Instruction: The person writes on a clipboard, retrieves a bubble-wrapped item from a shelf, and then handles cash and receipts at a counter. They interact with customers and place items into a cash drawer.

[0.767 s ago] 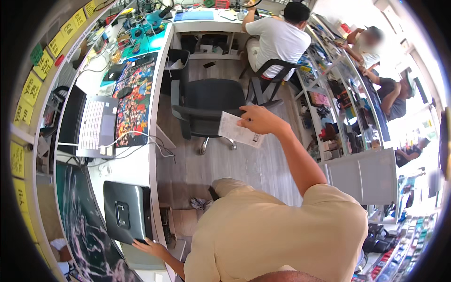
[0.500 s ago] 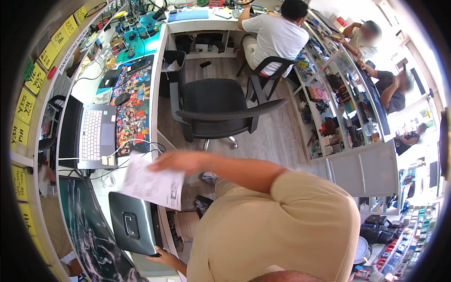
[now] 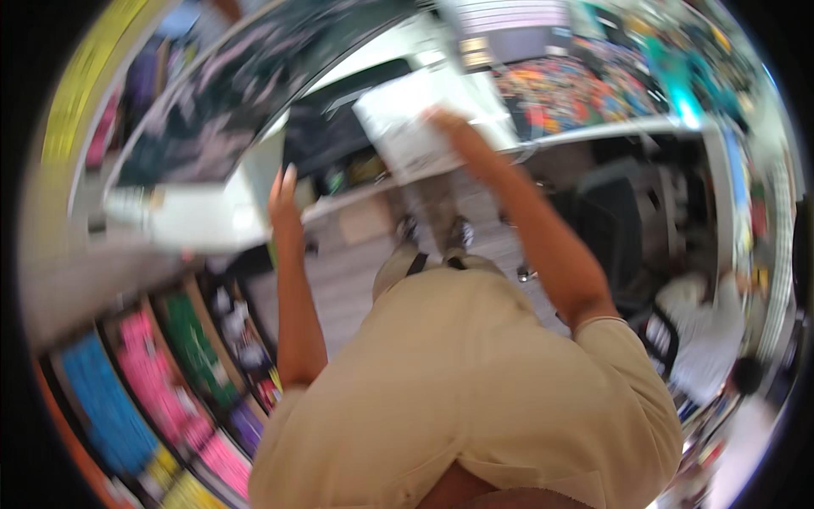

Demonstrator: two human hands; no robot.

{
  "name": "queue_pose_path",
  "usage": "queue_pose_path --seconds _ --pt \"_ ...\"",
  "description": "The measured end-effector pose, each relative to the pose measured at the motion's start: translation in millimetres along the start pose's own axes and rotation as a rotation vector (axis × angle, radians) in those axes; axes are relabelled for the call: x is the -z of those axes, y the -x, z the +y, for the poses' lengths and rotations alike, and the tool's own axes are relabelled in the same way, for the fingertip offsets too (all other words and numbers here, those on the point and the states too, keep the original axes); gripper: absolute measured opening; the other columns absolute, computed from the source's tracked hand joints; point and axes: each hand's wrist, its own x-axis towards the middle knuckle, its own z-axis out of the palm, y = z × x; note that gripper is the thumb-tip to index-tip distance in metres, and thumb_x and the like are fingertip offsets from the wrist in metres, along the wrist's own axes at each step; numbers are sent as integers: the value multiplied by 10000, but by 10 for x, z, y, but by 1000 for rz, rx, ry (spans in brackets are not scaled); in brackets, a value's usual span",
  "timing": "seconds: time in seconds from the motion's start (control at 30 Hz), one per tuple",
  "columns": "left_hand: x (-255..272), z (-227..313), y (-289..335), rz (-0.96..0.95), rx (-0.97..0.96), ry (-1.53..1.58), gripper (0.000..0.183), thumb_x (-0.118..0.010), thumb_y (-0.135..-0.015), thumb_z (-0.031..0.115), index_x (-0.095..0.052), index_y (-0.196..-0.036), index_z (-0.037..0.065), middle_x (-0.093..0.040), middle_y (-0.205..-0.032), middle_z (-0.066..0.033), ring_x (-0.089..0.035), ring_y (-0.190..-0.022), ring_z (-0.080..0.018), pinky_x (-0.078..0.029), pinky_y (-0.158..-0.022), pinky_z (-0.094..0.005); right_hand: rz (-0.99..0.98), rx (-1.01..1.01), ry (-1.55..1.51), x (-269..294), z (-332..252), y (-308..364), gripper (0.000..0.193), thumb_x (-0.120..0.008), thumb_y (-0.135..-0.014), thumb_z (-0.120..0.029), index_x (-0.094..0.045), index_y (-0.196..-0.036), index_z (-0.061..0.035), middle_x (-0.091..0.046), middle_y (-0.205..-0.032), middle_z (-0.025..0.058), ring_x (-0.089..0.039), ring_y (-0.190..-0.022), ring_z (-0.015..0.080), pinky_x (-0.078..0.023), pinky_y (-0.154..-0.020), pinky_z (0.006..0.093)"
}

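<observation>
My right hand (image 3: 447, 123) is closed on a printed white sheet of paper (image 3: 407, 123), which hangs out over the desk edge. Motion blur hides the print. Beside the sheet lies a dark flat panel or case (image 3: 326, 127) on the white desk. My left hand (image 3: 284, 195) is raised at that case's near left corner. Its fingers point upward and look apart. Whether they touch the case is too blurred to tell.
An open laptop (image 3: 513, 42) and a colourful desk mat (image 3: 577, 85) are on the desk. A dark patterned panel (image 3: 254, 85) stretches along the far left. Bins of coloured packets (image 3: 153, 365) stand at lower left. A black chair (image 3: 606, 225) and a seated person (image 3: 699, 335) are to the right.
My view has turned sharply to the left, bringing the bins into sight. My left hand has shifted from the case's edge to its corner. My right hand still holds the paper.
</observation>
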Motion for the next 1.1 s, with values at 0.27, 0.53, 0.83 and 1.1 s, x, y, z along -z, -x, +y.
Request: queue_pose_path --seconds 0.27,0.53,0.83,1.1 --pt "171 650 -1224 261 144 610 521 -616 -1040 335 -557 -1465 40 -636 -1389 -100 -544 -1319 -202 -391 -1105 -332 -268 142 -249 159 -1149 -1434 276 -570 -1060 -202 -661 -1217 5 -718 -1105 115 -691 -1013 211 -573 -916 379" --pt "-117 358 -1347 411 56 568 567 -591 -1053 371 -509 -1452 -24 -641 -1349 -205 -609 -1279 -259 -465 -1110 -396 -20 197 -42 171 -1155 -1808 440 -559 -1060 -301 -602 -1346 31 -699 -1232 149 -656 -1122 253 -514 -1009 391" --pt "-703 -18 -575 -506 -405 -252 743 -775 -858 190 -458 -1528 130 -459 -1543 -147 -381 -1461 -382 -330 -1212 -524 27 165 -85 173 -1237 -1568 357 -580 -1048 -257 -627 -1274 16 -710 -1157 135 -698 -1019 227 -582 -876 383" --pt "-949 -114 -671 -508 -428 -187 419 -700 -911 183 -681 -1330 195 -559 -1454 -78 -401 -1436 -362 -350 -1177 -514 93 179 -315 512 -980 -1308 429 -600 -1042 -326 -589 -1332 -11 -690 -1220 123 -682 -1105 211 -548 -968 375"
